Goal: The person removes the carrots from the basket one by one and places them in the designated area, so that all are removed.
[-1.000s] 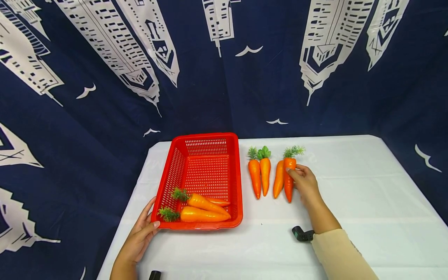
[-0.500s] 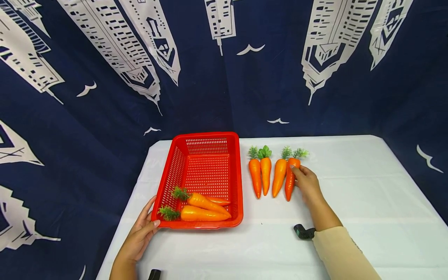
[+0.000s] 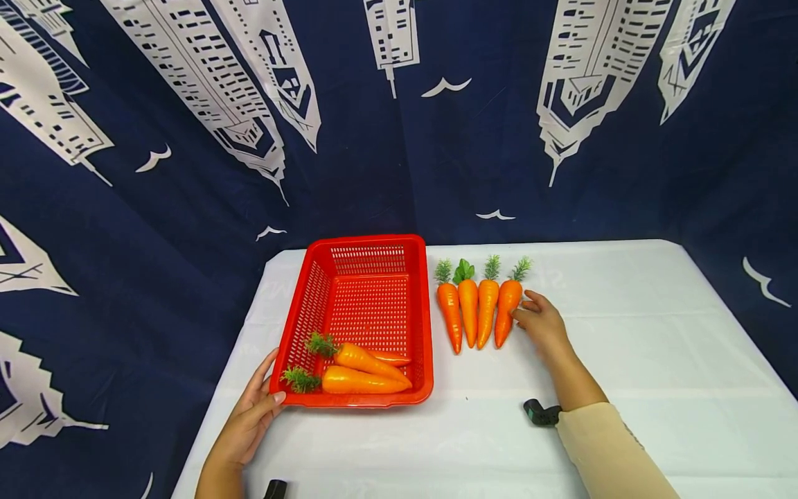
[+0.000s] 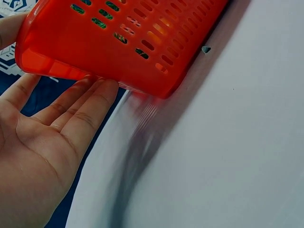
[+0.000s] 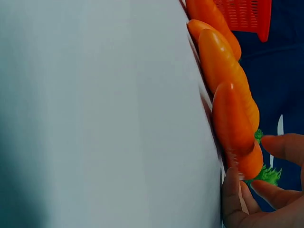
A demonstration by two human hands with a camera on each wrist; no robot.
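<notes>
My left hand (image 3: 246,423) holds the near left corner of a red perforated plastic basket (image 3: 427,326), thumb at the rim; in the left wrist view its fingers lie against the basket's underside edge. Inside the basket lie orange carrots (image 3: 364,380) with green tops, one partly hidden behind another. Right of it, several carrots form a row on the table, tops pointing away. My right hand (image 3: 544,324) is beside the rightmost carrot (image 3: 508,301), thumb and fingertips at its right side. In the right wrist view the fingers are spread around that carrot's top end (image 5: 251,164).
White cloth covers the table (image 3: 654,346). Behind it hangs a dark blue curtain (image 3: 349,187) printed with white buildings and birds. A black wrist device (image 3: 541,414) sits by the right wrist, and another black piece (image 3: 276,489) shows near the left wrist.
The right hand set the rightmost carrot down beside the others, and the carrots shifted left into a tighter row. Its fingers have loosened from that carrot. The left hand and basket stayed put.
</notes>
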